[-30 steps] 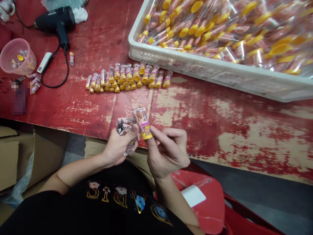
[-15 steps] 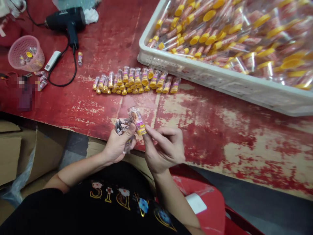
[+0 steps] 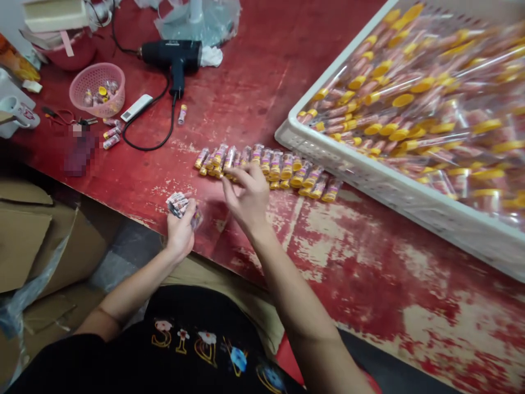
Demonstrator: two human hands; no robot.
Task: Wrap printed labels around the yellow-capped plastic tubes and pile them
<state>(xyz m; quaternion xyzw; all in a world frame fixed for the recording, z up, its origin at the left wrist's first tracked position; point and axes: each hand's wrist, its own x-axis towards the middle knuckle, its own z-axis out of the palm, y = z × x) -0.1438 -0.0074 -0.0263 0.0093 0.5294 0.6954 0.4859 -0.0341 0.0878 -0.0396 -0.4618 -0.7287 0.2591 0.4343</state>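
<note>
My left hand [image 3: 180, 235] is closed around a bunch of flat printed film sleeves [image 3: 178, 203], held over the front edge of the table. A clear wrapped piece shows at its fingers, too blurred to name. My right hand [image 3: 248, 200] reaches over the row of small capped tubes [image 3: 276, 164], thumb and forefinger brought together at its left part. What lies between those fingertips is hard to make out. The tubes are clear with printed labels and yellow caps, lying side by side in a stacked row; my right hand hides some of them.
A white crate [image 3: 348, 164] full of yellow-capped tubes stands at the right. A black heat gun [image 3: 172, 57] with its cord lies at the back left. Near it are a pink basket [image 3: 115, 104], a single tube [image 3: 182, 115], a white stick-like box [image 3: 136, 108] and a mug [image 3: 16, 115].
My right hand has left the tube beside my left hand and moved forward to the row. My left hand keeps the sleeves. The view has swung left.
</note>
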